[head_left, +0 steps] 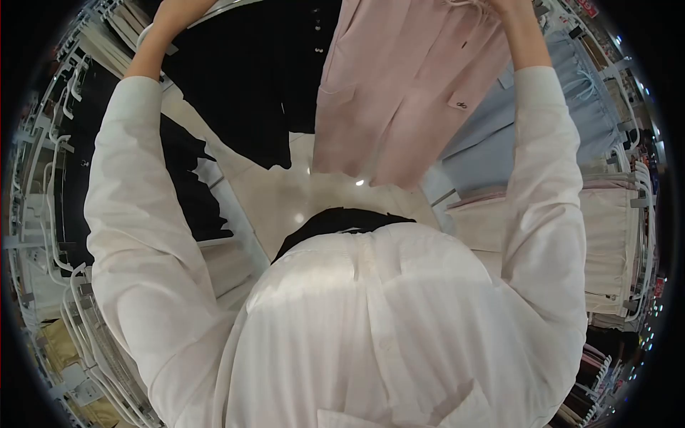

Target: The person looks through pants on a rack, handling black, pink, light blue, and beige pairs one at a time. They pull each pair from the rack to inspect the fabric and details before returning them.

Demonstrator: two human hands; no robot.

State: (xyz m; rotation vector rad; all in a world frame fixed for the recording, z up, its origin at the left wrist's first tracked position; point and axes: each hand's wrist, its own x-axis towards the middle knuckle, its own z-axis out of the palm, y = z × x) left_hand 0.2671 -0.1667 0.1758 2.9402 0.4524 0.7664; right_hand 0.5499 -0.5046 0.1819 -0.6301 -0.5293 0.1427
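Note:
At the top left, my left hand [184,10] is raised at the upper corner of a pair of black shorts [250,78], beside a white curved bar or hanger [232,4]. Its fingers are cut off by the frame's top edge. My right hand [505,6] is at the waist of pale pink trousers [407,78] with a drawstring; its fingers are also out of frame. Both garments hang side by side between my arms, the pink overlapping the black at the middle. A small dark emblem shows on the pink pair.
Racks flank me on both sides. Black garments [189,185] hang at left, with white hangers [89,342] below. Light blue trousers [485,146] and cream trousers [606,242] hang at right. Shiny tiled floor [278,192] shows under the held-up garments.

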